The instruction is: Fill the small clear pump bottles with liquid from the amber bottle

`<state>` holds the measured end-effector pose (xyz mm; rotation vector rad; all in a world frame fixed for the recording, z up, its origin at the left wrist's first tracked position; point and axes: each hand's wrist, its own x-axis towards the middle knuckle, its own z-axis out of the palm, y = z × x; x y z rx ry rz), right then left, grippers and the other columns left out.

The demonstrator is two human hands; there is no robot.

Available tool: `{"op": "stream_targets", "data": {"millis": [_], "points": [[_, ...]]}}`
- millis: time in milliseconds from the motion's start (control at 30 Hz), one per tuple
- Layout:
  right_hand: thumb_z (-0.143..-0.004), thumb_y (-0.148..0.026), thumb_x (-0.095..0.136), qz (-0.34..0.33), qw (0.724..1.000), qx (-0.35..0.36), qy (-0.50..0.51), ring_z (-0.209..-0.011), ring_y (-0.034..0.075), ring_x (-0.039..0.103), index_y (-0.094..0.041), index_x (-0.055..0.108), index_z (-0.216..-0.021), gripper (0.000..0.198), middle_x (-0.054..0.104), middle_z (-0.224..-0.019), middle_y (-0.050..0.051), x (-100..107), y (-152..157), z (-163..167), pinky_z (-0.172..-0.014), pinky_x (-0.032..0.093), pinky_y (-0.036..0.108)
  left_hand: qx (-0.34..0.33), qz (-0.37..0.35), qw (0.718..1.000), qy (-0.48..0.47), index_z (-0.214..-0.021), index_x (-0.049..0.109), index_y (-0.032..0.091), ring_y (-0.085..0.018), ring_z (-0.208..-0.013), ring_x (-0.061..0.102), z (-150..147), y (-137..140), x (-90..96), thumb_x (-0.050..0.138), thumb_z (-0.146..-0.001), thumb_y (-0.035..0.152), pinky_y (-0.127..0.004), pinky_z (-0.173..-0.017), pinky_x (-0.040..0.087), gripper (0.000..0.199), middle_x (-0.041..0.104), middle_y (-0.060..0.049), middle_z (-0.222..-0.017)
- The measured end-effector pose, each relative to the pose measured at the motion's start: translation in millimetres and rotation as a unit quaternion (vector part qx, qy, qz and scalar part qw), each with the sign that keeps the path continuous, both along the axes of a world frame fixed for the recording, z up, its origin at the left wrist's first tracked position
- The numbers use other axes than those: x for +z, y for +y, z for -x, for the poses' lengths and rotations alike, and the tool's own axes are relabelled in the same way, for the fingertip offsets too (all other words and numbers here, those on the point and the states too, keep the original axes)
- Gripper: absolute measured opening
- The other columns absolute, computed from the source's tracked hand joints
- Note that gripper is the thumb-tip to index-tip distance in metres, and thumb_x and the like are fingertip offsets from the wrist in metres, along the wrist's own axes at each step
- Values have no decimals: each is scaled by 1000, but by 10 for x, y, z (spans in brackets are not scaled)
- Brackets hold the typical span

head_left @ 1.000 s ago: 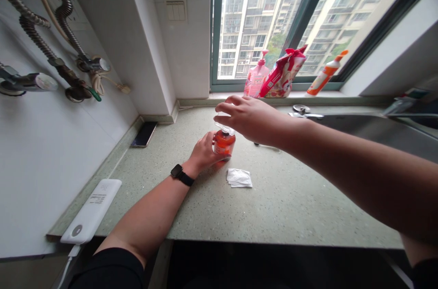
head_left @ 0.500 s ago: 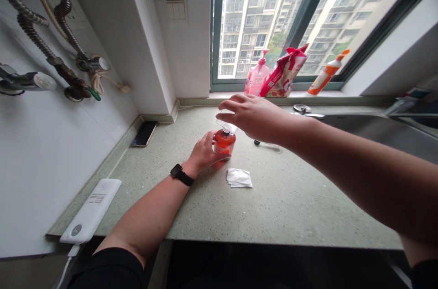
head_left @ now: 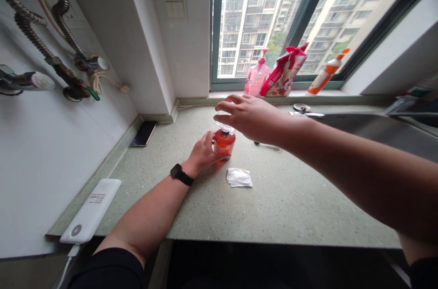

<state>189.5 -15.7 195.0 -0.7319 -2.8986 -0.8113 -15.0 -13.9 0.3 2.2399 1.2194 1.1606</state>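
A bottle of orange-red liquid (head_left: 224,143) with a dark neck stands upright on the counter. My left hand (head_left: 204,150), with a black watch on its wrist, is closed around the bottle's left side. Above the bottle's mouth, my right hand (head_left: 241,113) has its fingers curled round a clear plastic piece (head_left: 224,126), mostly hidden by the fingers; its exact kind I cannot make out. A folded white tissue (head_left: 239,178) lies just in front of the bottle. Partly behind my right forearm is a thin clear piece with a black end (head_left: 257,143).
A phone (head_left: 144,133) lies by the left wall, and a white power bank (head_left: 91,210) with a cable sits at the front left edge. On the windowsill stand a pink pump bottle (head_left: 256,77), a red pouch (head_left: 285,72) and an orange-and-white bottle (head_left: 326,74). A sink (head_left: 376,125) is at right.
My right hand has shifted slightly left and down over the bottle's mouth with the clear plastic piece. My left hand and the bottle have stayed in place.
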Motion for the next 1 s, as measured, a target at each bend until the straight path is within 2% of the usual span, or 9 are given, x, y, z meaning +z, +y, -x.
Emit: {"op": "stream_targets", "data": {"millis": [433, 600, 767, 900, 1000], "points": [[-101, -12, 57, 5, 1000, -7, -16, -125, 32, 57, -22, 73, -133, 38, 66, -144, 13, 23, -26, 19, -94, 50, 43, -1, 13, 1000, 2, -138, 54, 24, -31, -108, 74, -11, -12, 26, 91, -79, 57, -48, -94, 62, 77, 72, -12, -127], [-100, -10, 55, 23, 1000, 6, 18, -128, 31, 57, -26, 70, -140, 46, 68, -141, 11, 0, 27, -80, -100, 51, 45, -8, 9, 1000, -3, -137, 54, 25, -30, -108, 74, -10, -3, 11, 91, -79, 60, -48, -95, 62, 77, 72, -12, -127], [-98, -6, 50, 38, 999, -9, 39, -131, 32, 57, -28, 67, -147, 56, 66, -148, 12, -51, 79, -177, -105, 53, 49, -9, 6, 1000, -4, -138, 54, 25, -31, -110, 74, -4, -6, 9, 91, -80, 59, -49, -96, 62, 77, 72, -13, -128], [-94, -4, 54, 62, 995, -4, 75, -135, 33, 56, -31, 60, -157, 69, 65, -152, 11, -110, 116, -256, -111, 52, 53, -13, 9, 1000, -2, -139, 54, 25, -31, -110, 73, 1, -17, 20, 91, -81, 59, -50, -96, 62, 77, 71, -13, -129], [-93, -4, 57, 71, 993, -5, 95, -137, 33, 57, -31, 58, -159, 71, 63, -154, 11, -160, 130, -312, -113, 51, 54, -14, 10, 1000, -6, -139, 54, 25, -30, -109, 73, 2, -19, 21, 92, -81, 57, -50, -96, 62, 77, 71, -13, -129]]}}
